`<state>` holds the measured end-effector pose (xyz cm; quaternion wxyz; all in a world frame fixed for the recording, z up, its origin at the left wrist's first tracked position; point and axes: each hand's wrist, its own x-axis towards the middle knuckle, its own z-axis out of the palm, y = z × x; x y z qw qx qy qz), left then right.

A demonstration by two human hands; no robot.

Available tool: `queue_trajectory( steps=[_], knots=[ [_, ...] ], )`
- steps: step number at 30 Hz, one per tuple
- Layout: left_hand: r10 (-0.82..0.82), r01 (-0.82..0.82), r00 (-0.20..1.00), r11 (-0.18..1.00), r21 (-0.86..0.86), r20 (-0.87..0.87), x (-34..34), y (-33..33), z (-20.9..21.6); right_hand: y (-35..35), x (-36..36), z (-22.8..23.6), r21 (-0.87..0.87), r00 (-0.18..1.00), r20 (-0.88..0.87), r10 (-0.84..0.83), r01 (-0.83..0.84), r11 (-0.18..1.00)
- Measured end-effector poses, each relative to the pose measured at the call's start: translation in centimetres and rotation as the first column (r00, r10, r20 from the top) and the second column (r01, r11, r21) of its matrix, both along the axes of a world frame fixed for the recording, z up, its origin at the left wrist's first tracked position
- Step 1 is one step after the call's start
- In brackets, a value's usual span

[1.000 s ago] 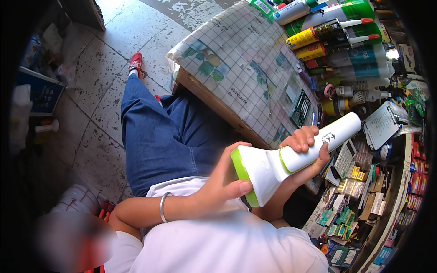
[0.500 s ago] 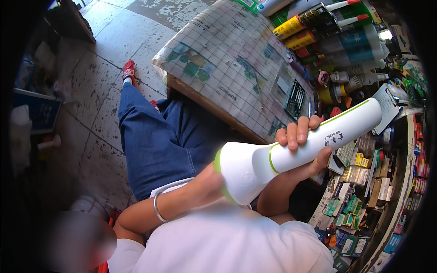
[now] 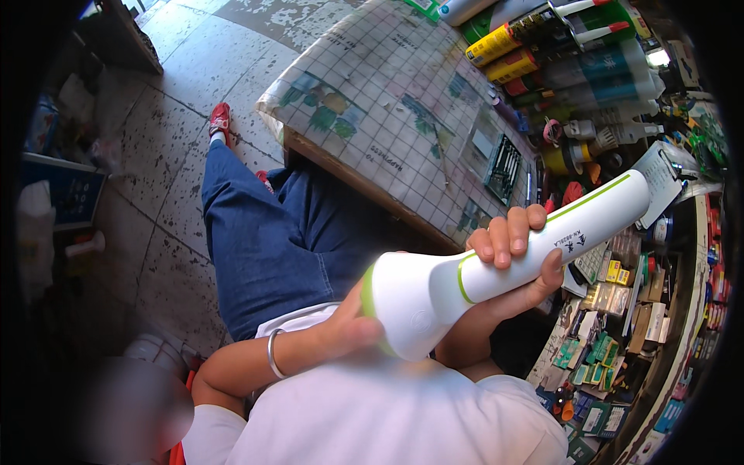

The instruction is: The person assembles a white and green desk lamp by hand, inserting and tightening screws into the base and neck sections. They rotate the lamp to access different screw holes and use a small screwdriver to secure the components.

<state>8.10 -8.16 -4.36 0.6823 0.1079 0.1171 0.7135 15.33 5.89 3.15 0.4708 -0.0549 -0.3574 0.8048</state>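
A large white flashlight (image 3: pixel 422 298) with green trim lies slantwise in front of my chest, its wide head at the lower left and its handle rising to the right. My right hand (image 3: pixel 515 260) wraps around the handle, fingers over the top and thumb along the near side. At the green rim of the head is my left hand (image 3: pixel 349 322), slightly blurred, with its thumb laid over the edge. Its other fingers are hidden behind the head. The front face of the flashlight is turned away from view.
A table (image 3: pixel 372 116) with a checked cover stands ahead, a screwdriver set (image 3: pixel 504 170) on it. Glue cartridges (image 3: pixel 496 46) and bottles crowd its far right. Small boxes (image 3: pixel 597 349) fill the shelf at right. A blue box (image 3: pixel 66 190) is at far left.
The flashlight's head has dipped and turned slightly. My left hand has shifted on its rim, and the thumb now shows over the edge. My right hand keeps its hold on the handle.
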Motion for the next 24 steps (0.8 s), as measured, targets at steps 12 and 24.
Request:
queue_trajectory(
  steps=[12, 24],
  knots=[
    [-0.431, 0.274, 0.638, 0.901, 0.335, 0.638, -0.4, 0.5, -1.1, 1.3, -0.7, -0.2, 0.158, 0.899, 0.438, -0.014, -0.062, 0.985],
    [0.036, -0.054, 0.990, 0.990, -0.128, -0.138, -1.0, 0.2, -1.1, -0.6, -1.5, 1.2, 0.326, 0.555, 0.717, -0.422, 0.269, 0.906]
  ],
)
